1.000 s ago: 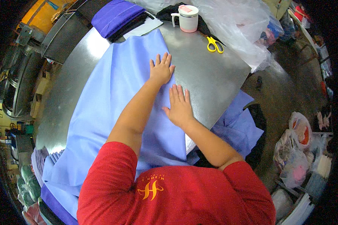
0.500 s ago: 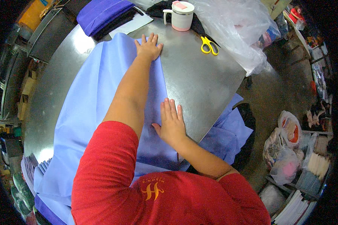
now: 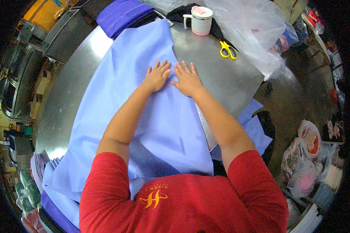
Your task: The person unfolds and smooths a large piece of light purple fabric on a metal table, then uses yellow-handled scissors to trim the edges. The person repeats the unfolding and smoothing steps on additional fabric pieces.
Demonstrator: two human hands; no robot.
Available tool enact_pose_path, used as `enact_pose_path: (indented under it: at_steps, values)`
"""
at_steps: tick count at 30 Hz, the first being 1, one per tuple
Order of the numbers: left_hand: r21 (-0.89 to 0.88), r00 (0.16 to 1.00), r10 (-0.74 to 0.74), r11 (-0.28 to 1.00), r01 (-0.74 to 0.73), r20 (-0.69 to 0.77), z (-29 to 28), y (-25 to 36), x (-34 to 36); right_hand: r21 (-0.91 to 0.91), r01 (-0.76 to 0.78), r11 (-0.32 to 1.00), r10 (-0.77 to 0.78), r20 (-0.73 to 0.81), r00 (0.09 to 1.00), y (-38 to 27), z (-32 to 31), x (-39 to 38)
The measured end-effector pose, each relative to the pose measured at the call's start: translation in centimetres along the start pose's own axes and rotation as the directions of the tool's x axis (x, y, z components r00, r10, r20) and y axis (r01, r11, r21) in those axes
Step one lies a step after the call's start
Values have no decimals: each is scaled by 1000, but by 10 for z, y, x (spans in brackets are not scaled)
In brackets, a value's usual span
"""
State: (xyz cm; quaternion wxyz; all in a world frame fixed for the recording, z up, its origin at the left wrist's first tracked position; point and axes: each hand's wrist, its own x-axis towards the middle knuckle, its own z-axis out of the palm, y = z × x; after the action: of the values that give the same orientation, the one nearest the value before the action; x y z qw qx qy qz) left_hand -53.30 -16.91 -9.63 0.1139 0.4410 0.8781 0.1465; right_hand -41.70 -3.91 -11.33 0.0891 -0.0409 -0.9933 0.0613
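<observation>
A large sheet of light blue fabric [image 3: 120, 97] lies over the metal table [image 3: 217, 81], and its near end hangs toward my body. My left hand [image 3: 157, 76] rests flat on the cloth near its right edge, fingers stretched out. Close beside it, my right hand [image 3: 187, 78] lies along that same edge, its fingers spread and its fingertips just past the cloth's border. Neither hand grips anything. Soft creases run through the fabric left of my left forearm.
Folded purple fabric [image 3: 124, 15] sits at the far edge. A white and pink mug [image 3: 201, 23], yellow-handled scissors [image 3: 228, 50] and clear plastic sheeting [image 3: 249, 31] are at the far right. More blue cloth [image 3: 256, 132] hangs beyond the right edge; plastic bags [image 3: 303, 167] stand right.
My left hand has drawn nearer along the fabric's edge, and my right hand has moved farther out, so they now sit side by side. The cloth's far end reaches farther across the table.
</observation>
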Motion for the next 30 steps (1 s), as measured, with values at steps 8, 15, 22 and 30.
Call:
enact_pose_path:
  at_steps: [8,15,22,30]
  values:
    - [357,991,-43,930,85,-124,5,-52,49,-14,48,999,-49,-63,997,-13,-11,-80]
    - [374,974,-164,903,211,-154,-7,-71,57,177,145,974,-186,243,952,-16,-67,-190]
    - [479,824,71,840,255,-562,-42,-11,47,350,-16,937,-19,96,995,-2,-86,-189]
    - [315,972,-79,937,149,-222,34,61,-22,196,53,979,-55,4,998,-26,-39,-122]
